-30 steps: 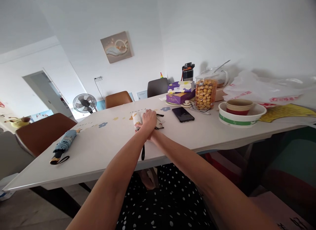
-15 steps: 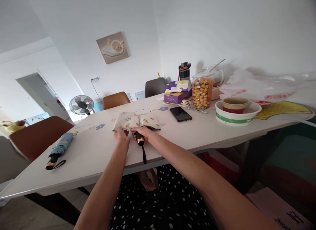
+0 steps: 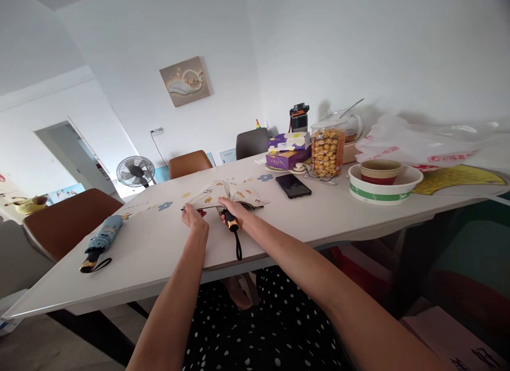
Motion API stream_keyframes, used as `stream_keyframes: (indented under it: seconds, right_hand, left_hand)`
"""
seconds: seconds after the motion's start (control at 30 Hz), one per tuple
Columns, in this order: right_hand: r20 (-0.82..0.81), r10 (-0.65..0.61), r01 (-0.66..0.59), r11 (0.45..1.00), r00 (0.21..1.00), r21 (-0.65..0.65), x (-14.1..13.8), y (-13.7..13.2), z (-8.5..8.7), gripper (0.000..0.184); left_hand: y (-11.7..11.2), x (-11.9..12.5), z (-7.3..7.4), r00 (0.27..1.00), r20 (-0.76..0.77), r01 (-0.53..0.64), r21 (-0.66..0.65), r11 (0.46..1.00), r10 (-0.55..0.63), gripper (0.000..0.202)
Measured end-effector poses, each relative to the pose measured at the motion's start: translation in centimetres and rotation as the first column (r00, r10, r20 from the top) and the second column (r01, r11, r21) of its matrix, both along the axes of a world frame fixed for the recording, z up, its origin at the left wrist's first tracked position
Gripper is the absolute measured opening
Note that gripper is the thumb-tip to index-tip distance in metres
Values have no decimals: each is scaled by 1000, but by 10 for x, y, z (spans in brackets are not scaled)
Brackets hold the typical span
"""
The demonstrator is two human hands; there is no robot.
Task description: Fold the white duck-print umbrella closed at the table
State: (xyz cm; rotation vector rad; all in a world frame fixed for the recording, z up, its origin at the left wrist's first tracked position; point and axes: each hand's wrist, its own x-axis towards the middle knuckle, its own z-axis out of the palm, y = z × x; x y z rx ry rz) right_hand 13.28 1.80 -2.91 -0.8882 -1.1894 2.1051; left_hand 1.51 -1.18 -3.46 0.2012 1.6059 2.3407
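Note:
A cream umbrella (image 3: 211,194) with small orange and brown prints lies loosely collapsed on the white table, its black and gold handle pointing toward me. My right hand (image 3: 232,211) is closed around the umbrella near the top of its handle, and a black wrist loop hangs from the end. At the fabric's left corner, my left hand (image 3: 194,217) pinches the edge of the canopy. Part of the folds is hidden behind my hands. A blue folded umbrella (image 3: 104,237) with a black and gold handle lies apart, at the table's left.
Right of the cream umbrella lies a black phone (image 3: 294,185). Behind it are purple tissue boxes (image 3: 287,157), a jar of caramel-coloured snacks (image 3: 327,152) and a dark bottle (image 3: 298,118). A white bowl (image 3: 385,193) holding a paper cup (image 3: 380,171) stands near a plastic bag (image 3: 414,142).
My left hand has drawn the canopy's left edge out taut, and the fabric is lifted and spread flatter. My right hand keeps its hold at the handle. The view has shifted slightly.

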Motion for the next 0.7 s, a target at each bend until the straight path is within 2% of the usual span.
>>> stream_keyframes:
  seconds: [0.17, 0.27, 0.33, 0.47, 0.57, 0.63, 0.7]
  right_hand:
    - [8, -30, 30, 999, 1000, 31, 5, -2, 3, 34]
    - [15, -54, 54, 998, 998, 43, 6, -1, 5, 35]
    - [3, -89, 89, 994, 996, 58, 5, 0, 4, 35]
    - [24, -155, 150, 980, 988, 128, 2, 0, 1, 34]
    - [49, -158, 146, 972, 986, 186, 1, -1, 0, 33]
    - [75, -187, 169, 964, 979, 206, 1, -2, 1, 30]
    - [127, -229, 198, 955, 965, 219, 0, -4, 3, 27]
  left_hand:
    - [-2, -2, -1, 997, 80, -6, -5, 1000, 6, 7]
    - [-2, 0, 0, 992, -124, -6, 17, 1000, 8, 12]
    - [-1, 1, 0, 986, -167, -10, 11, 1000, 12, 14]
    - [0, -3, -5, 997, 73, 15, -76, 997, -10, 7]
    - [-2, -8, -7, 998, 64, 9, -105, 994, -2, 12]
    - [-4, -8, -6, 997, -34, -75, -117, 990, 72, 23]
    - [-4, -3, -4, 957, -263, -148, -89, 985, 120, 30]
